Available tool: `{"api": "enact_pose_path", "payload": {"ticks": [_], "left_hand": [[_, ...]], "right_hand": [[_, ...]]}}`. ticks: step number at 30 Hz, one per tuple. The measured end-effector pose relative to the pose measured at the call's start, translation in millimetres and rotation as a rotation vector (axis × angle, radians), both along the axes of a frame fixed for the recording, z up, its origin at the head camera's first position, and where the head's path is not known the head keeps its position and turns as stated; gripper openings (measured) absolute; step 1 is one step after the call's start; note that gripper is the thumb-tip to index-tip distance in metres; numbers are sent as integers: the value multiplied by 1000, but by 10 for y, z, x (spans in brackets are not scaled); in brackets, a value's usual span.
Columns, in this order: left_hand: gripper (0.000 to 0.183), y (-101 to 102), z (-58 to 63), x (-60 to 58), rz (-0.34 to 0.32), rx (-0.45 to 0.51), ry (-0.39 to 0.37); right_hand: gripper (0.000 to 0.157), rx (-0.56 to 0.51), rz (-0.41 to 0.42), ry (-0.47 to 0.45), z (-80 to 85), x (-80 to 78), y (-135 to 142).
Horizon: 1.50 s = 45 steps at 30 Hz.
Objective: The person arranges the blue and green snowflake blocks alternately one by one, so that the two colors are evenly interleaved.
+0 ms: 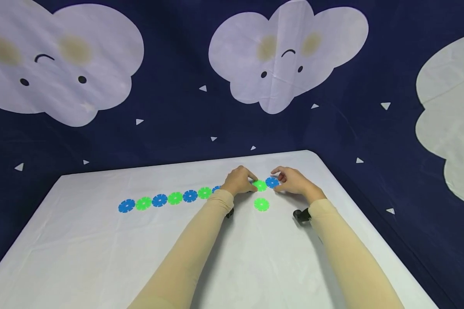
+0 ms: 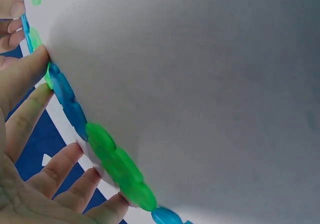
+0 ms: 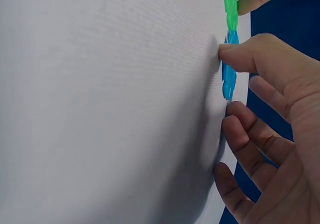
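Observation:
Flat, notched plastic discs, alternating blue and green, form a long row on the white table. My left hand [image 1: 237, 180] pinches a green notched disc [image 1: 260, 185] near the row's right end, thumb at its near edge and index finger at its far edge. At that end lies a blue notched disc [image 1: 272, 182], edge to edge with the green one. My right hand [image 1: 294, 181] holds this blue disc between thumb and index finger, its other fingers loosely bent, as the right wrist view shows. The left hand and sleeve hide part of the row's middle.
A single green disc [image 1: 261, 204] lies in front of the row, between the hands. Leftward the row runs on to a blue disc [image 1: 126, 205]. Beyond the table's [image 1: 100, 257] far edge hangs a dark blue cloth [image 1: 170, 107] with printed clouds.

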<state>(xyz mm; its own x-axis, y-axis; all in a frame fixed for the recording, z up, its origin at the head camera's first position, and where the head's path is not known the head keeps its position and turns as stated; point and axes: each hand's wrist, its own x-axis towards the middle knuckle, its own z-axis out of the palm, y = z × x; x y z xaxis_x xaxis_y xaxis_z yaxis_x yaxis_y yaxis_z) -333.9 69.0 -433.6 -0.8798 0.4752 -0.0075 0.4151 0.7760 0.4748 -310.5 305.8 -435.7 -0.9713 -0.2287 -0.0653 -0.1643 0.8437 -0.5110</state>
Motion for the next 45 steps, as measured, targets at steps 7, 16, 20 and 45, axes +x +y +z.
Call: {"api": "enact_pose_path", "payload": {"ticks": [7, 16, 20, 45], "left_hand": [[39, -25, 63, -6, -20, -7, -32], [48, 45, 91, -93, -65, -36, -102], [53, 92, 85, -131, -104, -55, -127], [55, 224, 114, -114, -167, -154, -176]], "right_hand": [[43, -19, 20, 44, 52, 188, 41], [38, -30, 124, 66, 45, 548, -10], [40, -31, 165, 63, 5, 679, -85], [48, 124, 309, 124, -38, 919, -307]]}}
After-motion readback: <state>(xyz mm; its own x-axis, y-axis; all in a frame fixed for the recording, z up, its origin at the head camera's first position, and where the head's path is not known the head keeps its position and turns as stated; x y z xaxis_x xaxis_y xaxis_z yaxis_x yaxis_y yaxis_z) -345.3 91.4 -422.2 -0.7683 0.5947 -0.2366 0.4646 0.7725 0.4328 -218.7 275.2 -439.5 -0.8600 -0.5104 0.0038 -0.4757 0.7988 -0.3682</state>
